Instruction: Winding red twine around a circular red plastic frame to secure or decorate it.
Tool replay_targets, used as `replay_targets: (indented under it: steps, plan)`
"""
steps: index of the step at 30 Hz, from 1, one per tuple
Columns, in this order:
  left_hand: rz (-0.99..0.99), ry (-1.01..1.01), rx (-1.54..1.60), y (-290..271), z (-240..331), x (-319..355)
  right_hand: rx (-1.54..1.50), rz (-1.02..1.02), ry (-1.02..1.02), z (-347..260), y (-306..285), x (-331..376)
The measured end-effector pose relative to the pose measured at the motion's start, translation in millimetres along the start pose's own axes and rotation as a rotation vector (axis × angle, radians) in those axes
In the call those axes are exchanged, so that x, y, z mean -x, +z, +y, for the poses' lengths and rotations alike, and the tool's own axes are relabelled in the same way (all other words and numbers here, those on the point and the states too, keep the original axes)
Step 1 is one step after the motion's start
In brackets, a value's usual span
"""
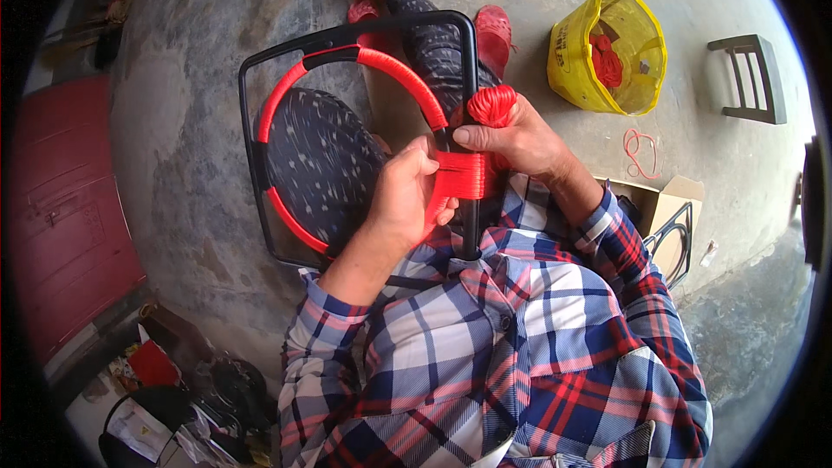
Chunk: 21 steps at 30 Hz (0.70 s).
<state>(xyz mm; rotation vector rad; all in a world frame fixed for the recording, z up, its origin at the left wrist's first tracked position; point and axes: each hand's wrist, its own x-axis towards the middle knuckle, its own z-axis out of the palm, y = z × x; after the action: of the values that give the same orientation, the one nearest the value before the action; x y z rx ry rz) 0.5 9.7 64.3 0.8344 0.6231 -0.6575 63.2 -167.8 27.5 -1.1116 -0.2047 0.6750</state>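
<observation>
A black rectangular frame [471,61] with a round inner ring [400,69] rests over my lap. Red cord is wound along much of the ring, with bare black stretches between. On the right side, a broad band of red cord [459,175] joins the ring to the frame's side bar. My left hand [399,195] is closed round the ring beside this band, thumb on the cord. My right hand [530,140], just outside the side bar, grips a bundled hank of red cord [492,107]. Its thumb points toward the bar, and its other fingers are mostly hidden.
A yellow bucket [568,69] holding red cord stands ahead on the right, near a small dark stool [763,78]. A loose red cord [637,154] lies on the floor. An open cardboard box [689,191] with another black frame sits at my right. Clutter [173,399] fills the lower left.
</observation>
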Motion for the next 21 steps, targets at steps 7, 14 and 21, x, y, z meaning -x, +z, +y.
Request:
replay_targets:
  steps: [7,14,21]
  plan:
    - [-0.042,0.077,-0.101,0.3,-3.4,-3.2,-0.008,0.002,-0.017,1.7,-0.1,1.4]
    - [-0.018,0.072,-0.075,-3.4,-4.9,-5.5,0.022,0.002,0.004,3.9,-2.4,1.5]
    - [0.004,0.059,-0.048,3.4,-3.4,-2.9,0.022,0.011,0.002,4.1,-1.7,3.3]
